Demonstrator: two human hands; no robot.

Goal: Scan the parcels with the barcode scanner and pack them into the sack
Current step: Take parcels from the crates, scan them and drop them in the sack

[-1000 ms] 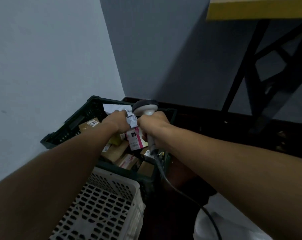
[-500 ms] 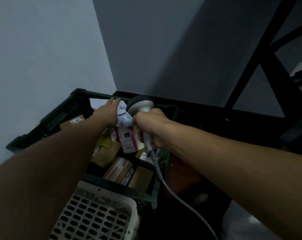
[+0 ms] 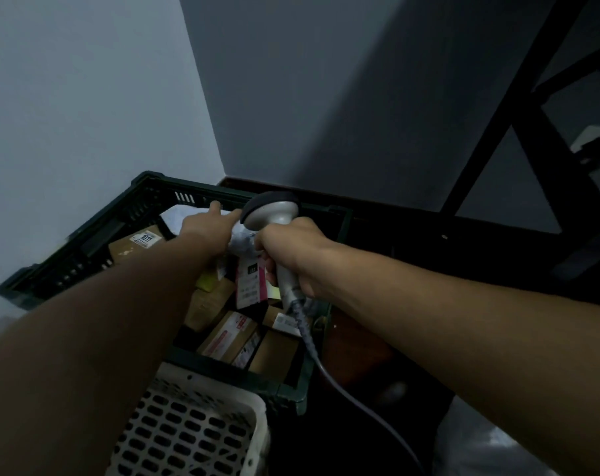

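Dark green plastic forms the crate (image 3: 85,249) that is seen against the pale wall, and cardboard parcels (image 3: 228,333) are packed inside it, several bearing white or pink printed labels. One brown box (image 3: 135,243) with a white label lies near the crate's left wall. The barcode scanner (image 3: 274,214) is held upright over the crate by the right hand (image 3: 291,252), whose fingers are curled tightly round the grey handle; the scanner's dark-rimmed head is turned toward the far side of the crate. A grey cable (image 3: 329,372) is seen running from the base of the handle, down past the crate's near right corner and out of view at the lower edge. The left hand (image 3: 207,228) is extended over the parcels just beside the scanner head, with its fingers (image 3: 218,206) stretched forward over a white soft-wrapped parcel (image 3: 178,216); it cannot be told whether that parcel is gripped, since the underside of the hand is hidden. A crumpled pale packet (image 3: 242,243) is seen between the two hands, touching both. Below it a pink-and-white labelled parcel (image 3: 252,281) stands tilted on edge among the boxes, close against the scanner handle. A white perforated basket (image 3: 195,427) sits directly in front of the crate, its rim touching the crate's near wall. Pale material that may be the sack (image 3: 470,448) is visible at the lower right, well apart from the crate, though it is too dim to be identified with certainty. A dark metal frame (image 3: 518,97) rises at the upper right.
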